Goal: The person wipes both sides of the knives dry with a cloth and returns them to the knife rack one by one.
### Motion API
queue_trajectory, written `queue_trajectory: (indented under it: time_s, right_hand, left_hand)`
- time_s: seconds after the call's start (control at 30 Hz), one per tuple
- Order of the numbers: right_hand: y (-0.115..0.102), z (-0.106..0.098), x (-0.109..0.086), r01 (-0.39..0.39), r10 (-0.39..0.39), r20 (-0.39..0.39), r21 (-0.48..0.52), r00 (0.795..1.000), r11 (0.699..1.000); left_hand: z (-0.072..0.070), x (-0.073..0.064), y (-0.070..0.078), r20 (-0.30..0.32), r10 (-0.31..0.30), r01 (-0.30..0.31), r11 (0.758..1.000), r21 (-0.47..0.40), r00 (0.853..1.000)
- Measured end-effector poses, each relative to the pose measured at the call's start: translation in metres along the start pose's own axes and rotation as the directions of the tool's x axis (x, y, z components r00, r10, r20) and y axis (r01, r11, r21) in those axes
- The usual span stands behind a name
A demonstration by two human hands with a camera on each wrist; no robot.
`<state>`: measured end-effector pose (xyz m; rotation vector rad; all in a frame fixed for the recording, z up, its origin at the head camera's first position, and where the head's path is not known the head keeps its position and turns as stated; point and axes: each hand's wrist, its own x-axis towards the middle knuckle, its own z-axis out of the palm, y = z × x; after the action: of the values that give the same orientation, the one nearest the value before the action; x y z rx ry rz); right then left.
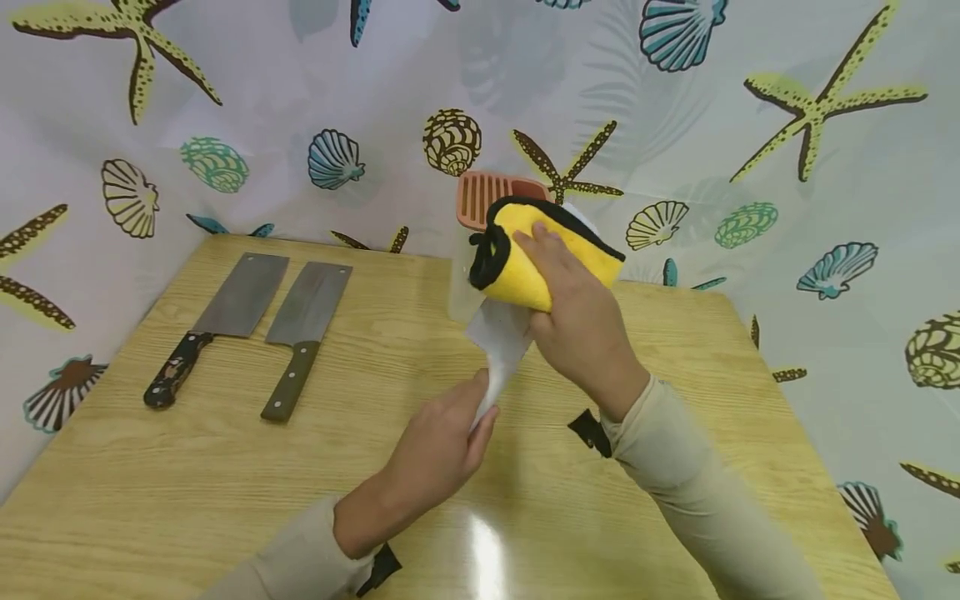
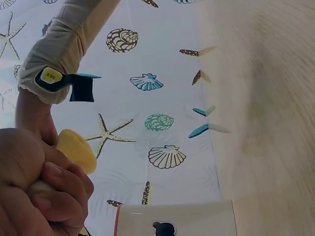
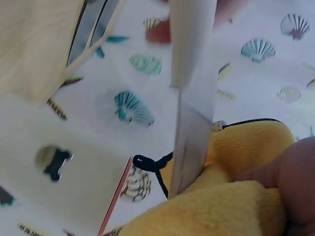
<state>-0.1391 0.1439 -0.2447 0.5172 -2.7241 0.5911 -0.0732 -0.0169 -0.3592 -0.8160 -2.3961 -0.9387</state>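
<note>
Two beige sleeves (image 1: 693, 475) reach in from the table's (image 1: 187, 467) near side, a small black piece (image 1: 590, 433) by each cuff. L hand (image 1: 427, 450) has its fingers wrapped round the smooth handle of a white-handled knife (image 1: 504, 333); the knife's up over the tabletop, tilted, btwn the two hands, broad flat blade running away from the person. R hand (image 1: 577, 321) pinches a folded yellow cloth (image 1: 517, 275) round that blade, so cloth + fingers block its far end; can't tell the tip's shape. Cloth's thick + fuzzy, w/ black edging and a little corner loop.

Off to the L, well apart from the hands, a black-handled cleaver (image 1: 221, 317) and an olive-handled cleaver (image 1: 303, 325) lie side by side, handles twd the near side, wide rectangular steel blades pointing away. Wood-grain tabletop, w/ a bright glare patch up close.

Beyond the cloth stands a cream holder (image 1: 460, 287), coral slotted top, partly covered from view; contents can't be made out. Dark emblem on its side.

Far back hangs a white curtain (image 1: 255, 75), slightly rippled, printed w/ shells + starfish.
</note>
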Motion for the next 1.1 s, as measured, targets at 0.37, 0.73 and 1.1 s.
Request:
queue_trajectory:
  time_s: [0.37, 0.73, 1.1]
  right_hand:
    - [0.069, -0.039, 0.027, -0.267, 0.283, -0.039, 0.231, 0.958, 0.936]
    - [0.081, -0.053, -0.001, -0.155, 0.466, -0.297, 0.684, 0.834, 0.713]
    - [0.019, -0.003, -0.048, 0.288, -0.277, -0.187, 0.033, 0.942, 0.957]
  left_hand:
    - [0.002, -0.007, 0.001, 0.055, 0.001, 0.000, 1.000, -0.016, 0.998]
    - [0.000, -0.004, -0.001, 0.111, -0.064, 0.068, 0.997, -0.036, 0.992]
    - [-0.004, 0.004, -0.001, 0.051, -0.096, 0.097, 0.995, -0.037, 0.994]
